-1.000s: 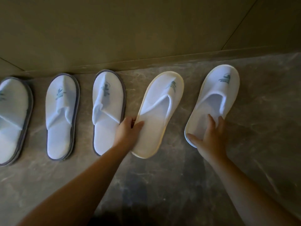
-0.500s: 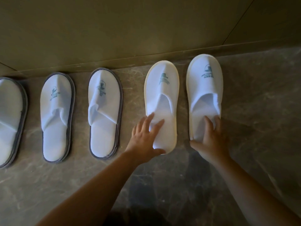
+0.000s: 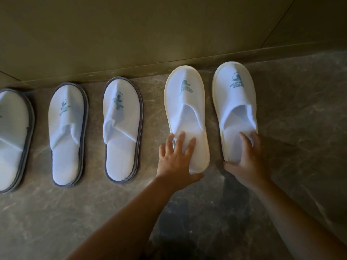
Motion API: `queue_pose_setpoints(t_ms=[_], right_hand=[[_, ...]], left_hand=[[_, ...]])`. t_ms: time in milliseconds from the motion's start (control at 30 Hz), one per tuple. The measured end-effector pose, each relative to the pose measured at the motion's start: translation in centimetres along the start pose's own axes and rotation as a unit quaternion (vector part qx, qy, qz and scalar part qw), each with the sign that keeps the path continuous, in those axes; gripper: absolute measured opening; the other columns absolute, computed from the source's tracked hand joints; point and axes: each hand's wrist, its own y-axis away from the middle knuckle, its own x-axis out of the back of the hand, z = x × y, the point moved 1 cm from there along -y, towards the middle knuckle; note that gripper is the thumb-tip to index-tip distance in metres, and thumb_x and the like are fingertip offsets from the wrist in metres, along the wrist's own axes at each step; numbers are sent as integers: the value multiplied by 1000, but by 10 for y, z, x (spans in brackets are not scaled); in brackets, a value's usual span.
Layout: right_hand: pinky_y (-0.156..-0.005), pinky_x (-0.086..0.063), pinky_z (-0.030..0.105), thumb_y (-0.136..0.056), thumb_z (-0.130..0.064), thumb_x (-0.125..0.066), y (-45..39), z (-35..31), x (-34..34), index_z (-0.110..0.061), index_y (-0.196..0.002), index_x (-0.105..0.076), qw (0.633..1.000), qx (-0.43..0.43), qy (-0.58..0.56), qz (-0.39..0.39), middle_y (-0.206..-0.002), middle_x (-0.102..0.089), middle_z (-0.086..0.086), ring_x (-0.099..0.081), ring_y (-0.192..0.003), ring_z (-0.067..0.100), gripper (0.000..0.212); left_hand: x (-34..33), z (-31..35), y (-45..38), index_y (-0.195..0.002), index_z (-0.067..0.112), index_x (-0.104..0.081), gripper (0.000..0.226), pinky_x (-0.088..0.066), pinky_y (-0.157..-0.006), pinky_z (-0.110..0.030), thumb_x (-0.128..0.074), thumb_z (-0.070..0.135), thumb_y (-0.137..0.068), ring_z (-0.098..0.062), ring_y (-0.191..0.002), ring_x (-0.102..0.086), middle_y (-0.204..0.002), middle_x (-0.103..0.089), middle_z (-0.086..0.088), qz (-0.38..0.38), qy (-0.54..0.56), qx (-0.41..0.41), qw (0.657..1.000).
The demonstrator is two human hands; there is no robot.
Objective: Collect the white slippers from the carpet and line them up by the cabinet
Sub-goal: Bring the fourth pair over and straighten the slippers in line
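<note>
Five white slippers stand in a row on the stone floor, toes toward the cabinet (image 3: pixel 131 40). Three have grey edges: one cut off at the left (image 3: pixel 11 136), a second (image 3: pixel 65 132) and a third (image 3: pixel 122 126). Two have cream edges. My left hand (image 3: pixel 175 162) lies on the heel of the left cream-edged slipper (image 3: pixel 185 102), fingers spread on the insole, thumb round the heel end. My right hand (image 3: pixel 247 160) holds the heel of the rightmost slipper (image 3: pixel 234 94), thumb at its left edge. Both slippers point straight at the cabinet, side by side.
The cabinet's plinth (image 3: pixel 187 64) runs along the toes of the row. Grey-brown marble floor (image 3: pixel 187 218) stretches toward me and to the right of the last slipper. The light is dim. No carpet shows.
A second ago both cream-edged slippers lay slanted to the right. My hands have turned them straight and pushed them toward the cabinet, closer together. The grey-edged slippers have not moved.
</note>
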Motion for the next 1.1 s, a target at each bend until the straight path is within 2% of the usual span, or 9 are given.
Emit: queue_pose_setpoints(t_ms=[133,433,900,1100], right_hand=[[-101,-35,54,-62,-25,-76,1,-2,-2,-28,-136,-16,1000,16,-2,-26,-150,-8,11,-22,-131,36,95],[-102,-33,52,-63,-26,-75,3,-10,-5,-27,-137,-17,999,27,7,-41,-150,-8,10,-19,-133,34,94],[-100,-34,52,-63,-25,-76,4,9,1,-24,-137,-18,1000,-25,2,13,-149,-11,12,-20,-132,35,94],[-100,-34,51,-63,-24,-77,-2,13,8,-19,-137,-22,999,-10,26,24,-149,-15,17,-22,-132,38,93]], left_hand=[[-3,-6,2,-142,25,-14,96,-11,-111,-56,-59,64,-66,-36,-138,-12,-153,-15,-11,-23,-31,8,999],[-6,-20,13,-142,29,-4,97,-5,-113,-54,-57,64,-68,-34,-141,1,-155,-2,-8,-46,-28,20,998],[-1,-18,9,-142,27,-9,97,-14,-112,-53,-60,61,-67,-33,-139,-8,-153,-5,-9,-39,-12,30,999],[-2,-15,9,-141,28,-10,97,-13,-112,-54,-64,58,-67,-34,-138,-5,-153,-4,-9,-44,-1,37,998]])
